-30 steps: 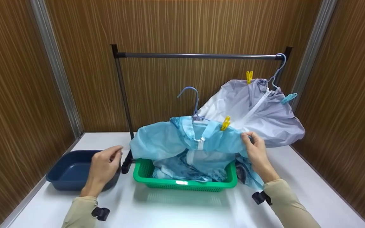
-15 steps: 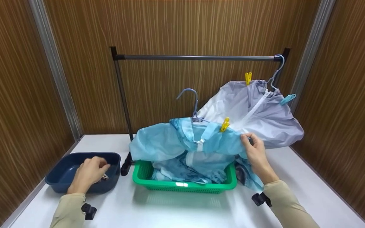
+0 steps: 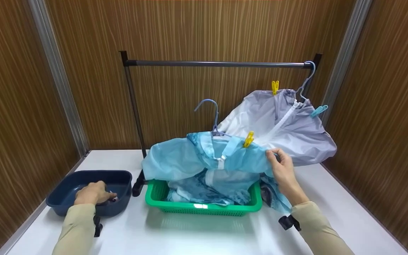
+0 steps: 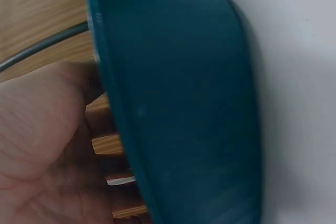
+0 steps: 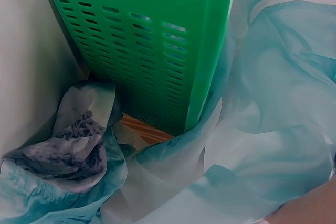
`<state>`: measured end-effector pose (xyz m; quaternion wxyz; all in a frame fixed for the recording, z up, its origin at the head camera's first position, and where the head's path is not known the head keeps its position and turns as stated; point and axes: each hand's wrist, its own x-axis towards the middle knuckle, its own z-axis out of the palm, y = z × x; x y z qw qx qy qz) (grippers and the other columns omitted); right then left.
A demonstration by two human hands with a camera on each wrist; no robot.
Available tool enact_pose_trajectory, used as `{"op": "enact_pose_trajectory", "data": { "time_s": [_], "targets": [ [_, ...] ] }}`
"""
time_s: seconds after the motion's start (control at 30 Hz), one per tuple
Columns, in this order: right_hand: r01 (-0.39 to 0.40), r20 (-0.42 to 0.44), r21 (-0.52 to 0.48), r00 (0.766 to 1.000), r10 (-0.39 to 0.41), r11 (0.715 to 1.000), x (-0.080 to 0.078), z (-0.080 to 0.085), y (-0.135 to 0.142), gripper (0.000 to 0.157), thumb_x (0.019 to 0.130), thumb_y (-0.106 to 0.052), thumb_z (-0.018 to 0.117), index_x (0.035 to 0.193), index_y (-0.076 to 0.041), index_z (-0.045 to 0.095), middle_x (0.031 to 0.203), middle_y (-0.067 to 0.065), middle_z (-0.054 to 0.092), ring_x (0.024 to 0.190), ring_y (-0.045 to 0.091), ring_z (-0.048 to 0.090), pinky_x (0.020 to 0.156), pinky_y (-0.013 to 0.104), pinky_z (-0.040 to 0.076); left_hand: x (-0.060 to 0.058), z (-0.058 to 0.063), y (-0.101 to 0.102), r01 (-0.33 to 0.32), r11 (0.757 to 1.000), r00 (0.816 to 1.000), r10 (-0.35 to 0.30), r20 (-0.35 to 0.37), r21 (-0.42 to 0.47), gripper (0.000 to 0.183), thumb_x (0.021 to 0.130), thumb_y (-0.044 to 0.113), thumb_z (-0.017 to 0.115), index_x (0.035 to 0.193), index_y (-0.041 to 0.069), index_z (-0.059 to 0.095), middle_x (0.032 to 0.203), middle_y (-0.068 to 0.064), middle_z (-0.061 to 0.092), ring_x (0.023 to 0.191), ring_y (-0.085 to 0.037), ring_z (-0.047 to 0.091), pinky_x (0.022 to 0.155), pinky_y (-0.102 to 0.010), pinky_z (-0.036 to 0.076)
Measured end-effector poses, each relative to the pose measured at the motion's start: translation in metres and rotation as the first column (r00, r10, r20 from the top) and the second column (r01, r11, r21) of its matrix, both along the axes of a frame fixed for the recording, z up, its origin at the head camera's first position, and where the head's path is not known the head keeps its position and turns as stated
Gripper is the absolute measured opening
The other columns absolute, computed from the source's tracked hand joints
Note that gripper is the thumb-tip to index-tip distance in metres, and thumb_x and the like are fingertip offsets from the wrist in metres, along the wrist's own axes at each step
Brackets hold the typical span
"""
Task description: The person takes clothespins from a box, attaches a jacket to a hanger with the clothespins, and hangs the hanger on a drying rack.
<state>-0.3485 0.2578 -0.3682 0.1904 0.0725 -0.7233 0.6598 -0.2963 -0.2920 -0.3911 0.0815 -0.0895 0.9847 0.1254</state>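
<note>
Right hand (image 3: 284,174) pinches the blue jacket (image 3: 175,159) over the basket (image 3: 204,208); left hand (image 3: 91,194), grip indiscernible, lies in the bin (image 3: 64,193) near the left edge of the desk (image 3: 175,239).

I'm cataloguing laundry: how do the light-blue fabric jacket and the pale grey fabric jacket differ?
The blue jacket has its slim lavender hanger off the dark metal rail; the grey jacket has its hanger hooked over it. The blue jacket shows one yellow plastic clothespin; the grey jacket one yellow and one turquoise. Both have white zips.
</note>
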Motion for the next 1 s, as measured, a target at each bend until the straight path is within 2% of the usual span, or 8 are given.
{"op": "enact_pose_trajectory", "data": {
  "time_s": [0.17, 0.33, 0.47, 0.53, 0.7, 0.87, 1.0],
  "targets": [
    [-0.007, 0.001, -0.004, 1.0, 0.007, 1.0, 0.0, 0.0, -0.001, 0.023, 0.101, -0.023, 0.055, 0.098, 0.0, 0.058, 0.081, -0.006, 0.056, 0.077, 0.01, 0.051, 0.071, 0.022, 0.044, -0.005, -0.004, 0.002, -0.015, 1.0, 0.999, 0.016, 0.029, -0.007, 0.058, 0.09, 0.039, 0.068, 0.118, -0.012, 0.06, 0.109, -0.03, 0.063, 0.089, -0.037, 0.059, 0.088, -0.064, 0.048],
    [0.013, -0.001, -0.014, 1.0, -0.013, 1.0, 0.001, 0.001, 0.0, 0.022, 0.101, -0.021, 0.056, 0.098, 0.0, 0.059, 0.081, -0.007, 0.057, 0.077, 0.009, 0.052, 0.072, 0.021, 0.045, -0.011, -0.008, 0.008, -0.023, 0.999, 0.999, 0.021, 0.042, 0.04, 0.056, 0.089, 0.033, 0.071, 0.12, -0.012, 0.059, 0.114, -0.032, 0.062, 0.091, -0.036, 0.058, 0.091, -0.063, 0.047],
    [0.004, 0.01, -0.01, 1.0, -0.004, 1.0, 0.001, 0.001, 0.0, 0.021, 0.101, -0.021, 0.056, 0.098, -0.001, 0.058, 0.082, -0.007, 0.056, 0.078, 0.009, 0.052, 0.072, 0.021, 0.045, -0.012, -0.013, 0.011, -0.035, 0.998, 0.999, 0.033, 0.029, 0.053, 0.063, 0.09, 0.025, 0.07, 0.136, -0.011, 0.046, 0.131, -0.037, 0.051, 0.11, -0.048, 0.056, 0.096, -0.065, 0.044],
    [-0.002, 0.011, -0.011, 1.0, 0.002, 1.0, 0.001, 0.001, 0.0, 0.02, 0.101, -0.02, 0.056, 0.097, -0.001, 0.058, 0.082, -0.006, 0.055, 0.078, 0.01, 0.051, 0.072, 0.022, 0.044, -0.012, -0.015, 0.012, -0.034, 0.999, 0.999, 0.033, 0.022, 0.041, 0.065, 0.09, 0.023, 0.07, 0.139, -0.011, 0.043, 0.135, -0.038, 0.047, 0.115, -0.051, 0.054, 0.096, -0.065, 0.044],
    [0.006, -0.007, -0.016, 1.0, -0.006, 1.0, 0.001, 0.0, 0.0, 0.02, 0.101, -0.019, 0.056, 0.096, 0.0, 0.058, 0.081, -0.006, 0.055, 0.077, 0.009, 0.051, 0.072, 0.022, 0.044, -0.016, -0.019, 0.015, -0.02, 1.0, 1.0, 0.02, 0.011, 0.019, 0.051, 0.092, 0.019, 0.065, 0.13, -0.013, 0.05, 0.127, -0.038, 0.054, 0.107, -0.047, 0.058, 0.093, -0.065, 0.046],
    [0.003, -0.01, -0.01, 1.0, -0.003, 1.0, 0.001, 0.0, 0.0, 0.021, 0.101, -0.02, 0.056, 0.097, 0.0, 0.059, 0.081, -0.008, 0.056, 0.078, 0.009, 0.051, 0.072, 0.021, 0.044, -0.019, -0.023, 0.015, -0.01, 1.0, 1.0, 0.01, 0.008, 0.004, 0.049, 0.095, 0.011, 0.058, 0.136, -0.012, 0.045, 0.133, -0.039, 0.048, 0.118, -0.055, 0.052, 0.094, -0.067, 0.044],
    [-0.001, -0.004, 0.008, 1.0, 0.001, 1.0, 0.0, 0.0, 0.0, 0.023, 0.101, -0.022, 0.055, 0.099, 0.0, 0.059, 0.082, -0.007, 0.057, 0.078, 0.009, 0.053, 0.072, 0.022, 0.045, -0.019, -0.024, 0.013, -0.017, 1.0, 1.0, 0.017, 0.004, -0.006, 0.043, 0.093, 0.01, 0.057, 0.128, -0.014, 0.051, 0.128, -0.039, 0.052, 0.114, -0.055, 0.054, 0.091, -0.066, 0.046]
  ]
}}
